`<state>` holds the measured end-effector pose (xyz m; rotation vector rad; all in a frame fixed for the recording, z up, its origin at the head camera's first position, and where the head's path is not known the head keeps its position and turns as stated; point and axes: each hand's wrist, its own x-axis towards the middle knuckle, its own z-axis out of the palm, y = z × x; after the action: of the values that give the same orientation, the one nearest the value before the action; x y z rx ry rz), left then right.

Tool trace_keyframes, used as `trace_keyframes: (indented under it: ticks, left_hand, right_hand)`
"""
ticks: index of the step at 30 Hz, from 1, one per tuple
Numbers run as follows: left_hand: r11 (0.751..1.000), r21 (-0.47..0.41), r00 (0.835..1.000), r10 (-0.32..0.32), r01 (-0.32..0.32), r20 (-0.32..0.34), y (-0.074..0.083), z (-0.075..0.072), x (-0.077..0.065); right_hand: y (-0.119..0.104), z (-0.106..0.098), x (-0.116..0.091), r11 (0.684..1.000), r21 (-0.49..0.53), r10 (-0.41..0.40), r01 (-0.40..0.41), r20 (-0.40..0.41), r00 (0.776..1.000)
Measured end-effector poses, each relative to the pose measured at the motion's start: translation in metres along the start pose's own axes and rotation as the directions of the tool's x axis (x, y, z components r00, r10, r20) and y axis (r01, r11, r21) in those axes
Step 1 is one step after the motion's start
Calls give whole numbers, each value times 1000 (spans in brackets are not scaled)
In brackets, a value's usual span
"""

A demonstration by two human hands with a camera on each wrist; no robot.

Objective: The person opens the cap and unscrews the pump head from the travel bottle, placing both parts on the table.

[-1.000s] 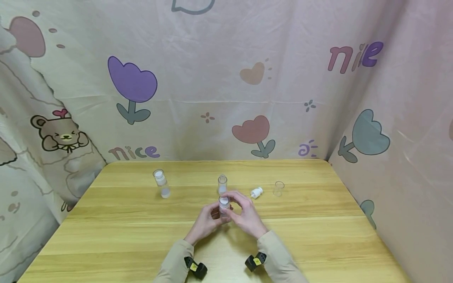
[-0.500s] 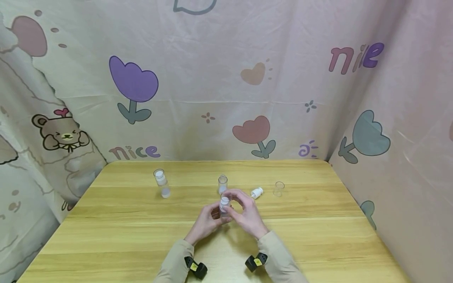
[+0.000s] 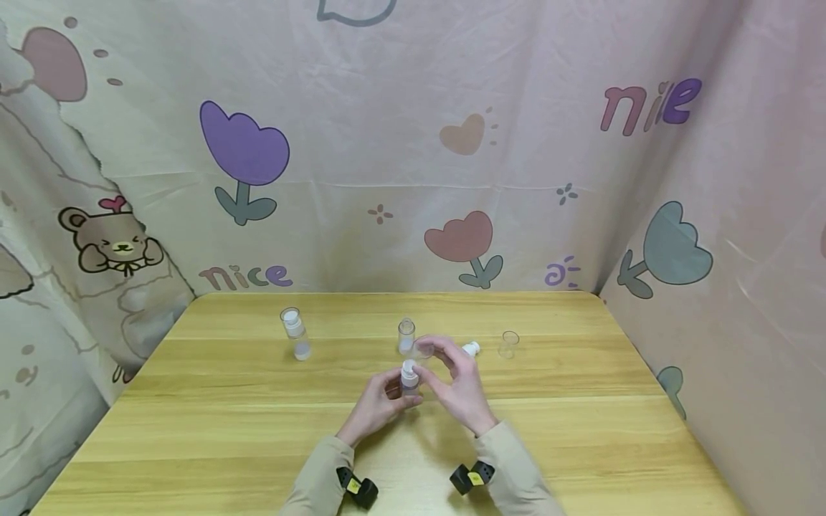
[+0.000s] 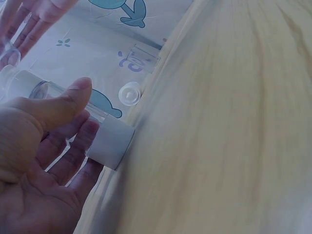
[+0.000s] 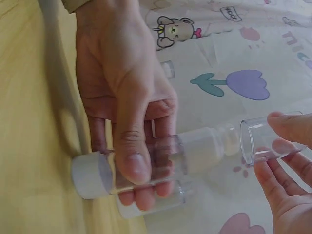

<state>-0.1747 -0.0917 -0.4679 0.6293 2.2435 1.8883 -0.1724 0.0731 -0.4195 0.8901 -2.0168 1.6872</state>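
Observation:
My left hand (image 3: 377, 405) grips a small clear pump bottle (image 3: 409, 383), with the thumb on one side and fingers round the other. The bottle has a white base (image 5: 90, 175) and a white pump head (image 5: 201, 145), and it stands upright, base down by the tabletop. My right hand (image 3: 461, 387) pinches a clear cap (image 5: 261, 140) between thumb and fingers. In the right wrist view the cap's open rim sits just off the tip of the pump head, apart from it.
Behind the hands stands a clear bottle (image 3: 406, 338) with no pump. A loose white pump head (image 3: 473, 348) lies right of it, partly behind my right hand. Further right is another clear cap (image 3: 508, 345). A capped pump bottle (image 3: 294, 331) stands at the left on the wooden table (image 3: 226, 401).
The clear cap was over the pump head and has come off, moving up and to the right in my right hand. My left hand stays in place with the bottle.

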Motion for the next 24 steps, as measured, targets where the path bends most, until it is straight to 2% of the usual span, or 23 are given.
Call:
trace_keyframes:
  ticks: [7,14,24]
  left_hand:
    - [1000,-18,1000,-5,5,5,1,1,0]
    - [1000,-21,1000,1,-1,19,1,0,0]
    - [1000,-10,1000,5,-5,13,0,1,0]
  right_hand:
    - [-2,-10,4,999,-2,-43,43,-24,999]
    - [-25,-27,10,998,-45,-33,32,-27,999]
    - [-35,-59,13,977,-186,104,-102,-4,995]
